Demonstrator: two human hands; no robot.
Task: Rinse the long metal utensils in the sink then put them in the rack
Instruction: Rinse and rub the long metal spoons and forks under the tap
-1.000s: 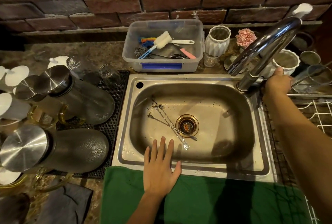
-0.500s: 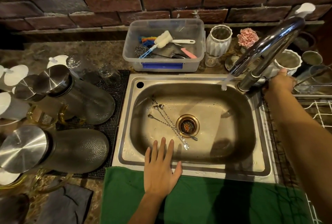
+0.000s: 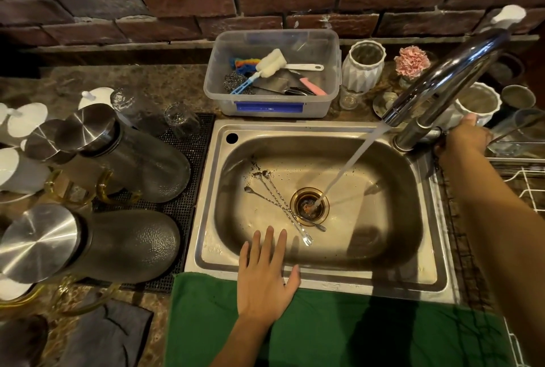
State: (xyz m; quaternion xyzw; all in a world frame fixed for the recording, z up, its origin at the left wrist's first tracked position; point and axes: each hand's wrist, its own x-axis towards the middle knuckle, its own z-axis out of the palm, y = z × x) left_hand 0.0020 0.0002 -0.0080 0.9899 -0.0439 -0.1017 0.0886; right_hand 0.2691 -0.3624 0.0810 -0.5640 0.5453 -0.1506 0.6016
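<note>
Three long thin metal utensils (image 3: 277, 200) lie crossed on the bottom of the steel sink (image 3: 383, 272), left of the drain (image 3: 309, 204). Dark specks lie around their spoon ends. Water streams from the chrome tap (image 3: 442, 80) into the drain. My left hand (image 3: 265, 275) rests flat on the sink's front rim, fingers spread, holding nothing, a little short of the utensils. My right hand (image 3: 463, 138) is closed on the tap's handle at the tap base. A white wire rack (image 3: 530, 187) shows at the right edge.
A clear plastic tub (image 3: 271, 107) with brushes and scourers stands behind the sink. Lidded glass jugs (image 3: 126, 157) lie on a black mat at left. White vases (image 3: 364, 67), a pink flower and cups crowd the back right. A green towel (image 3: 354, 334) covers the front edge.
Water started at the spout half a second ago and now runs in a full stream to the drain. My right hand stays at the tap handle; my left hand has not moved.
</note>
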